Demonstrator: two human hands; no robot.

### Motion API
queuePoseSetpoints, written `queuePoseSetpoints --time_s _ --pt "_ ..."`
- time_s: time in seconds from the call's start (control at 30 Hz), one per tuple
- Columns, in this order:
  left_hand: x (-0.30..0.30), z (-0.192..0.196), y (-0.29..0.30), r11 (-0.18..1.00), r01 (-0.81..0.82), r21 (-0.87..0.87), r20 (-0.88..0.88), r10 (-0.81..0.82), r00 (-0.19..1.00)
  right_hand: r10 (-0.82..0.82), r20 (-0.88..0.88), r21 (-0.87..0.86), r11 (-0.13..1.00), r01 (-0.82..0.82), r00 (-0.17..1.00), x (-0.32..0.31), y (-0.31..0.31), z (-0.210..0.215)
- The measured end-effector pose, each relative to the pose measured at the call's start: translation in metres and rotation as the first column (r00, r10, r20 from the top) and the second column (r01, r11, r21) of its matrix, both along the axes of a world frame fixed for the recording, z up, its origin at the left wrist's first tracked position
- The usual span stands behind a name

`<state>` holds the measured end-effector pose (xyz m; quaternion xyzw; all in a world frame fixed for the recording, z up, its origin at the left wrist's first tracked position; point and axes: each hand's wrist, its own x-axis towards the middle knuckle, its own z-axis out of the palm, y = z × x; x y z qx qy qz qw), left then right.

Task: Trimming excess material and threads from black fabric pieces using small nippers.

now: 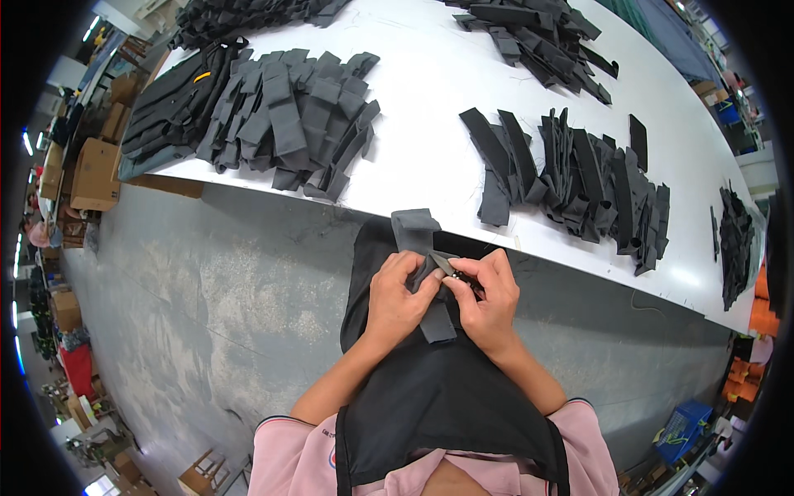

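Note:
Over my lap, just off the table's front edge, I hold a dark grey fabric strip (415, 230). My left hand (399, 299) is closed on it, thumb and fingers pinching the cloth at its middle. The strip's upper end rests near the table edge, and its lower end (437, 323) hangs below my hands. In my right hand (488, 296) is a small pair of thread snips (441, 264), pinched between thumb and fingers. Their pointed metal blades meet the strip beside my left thumb. My right fingers partly hide the dark handle.
On the white table (413, 107) lie several heaps of dark strips: a left heap (289, 116), a right heap (579, 174) and a far heap (529, 33). A black bag (178, 107) sits at the left end. Cardboard boxes (95, 174) stand beyond on the left.

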<state>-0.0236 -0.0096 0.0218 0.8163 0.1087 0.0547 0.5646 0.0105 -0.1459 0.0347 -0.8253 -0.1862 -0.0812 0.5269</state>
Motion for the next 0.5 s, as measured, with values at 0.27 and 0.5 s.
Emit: queuePoseSetpoints --time_s 0.27,0.5 --pt "-0.001 -0.003 0.003 1.000 -0.006 0.028 0.037 0.005 0.999 0.029 -0.120 0.113 0.993 -0.015 0.992 0.000 -0.002 0.004" --pt "0.002 0.002 0.017 0.720 -0.245 -0.649 -0.322 0.031 0.946 0.079 -0.449 0.281 0.958 0.056 0.890 0.003 -0.020 -0.003"
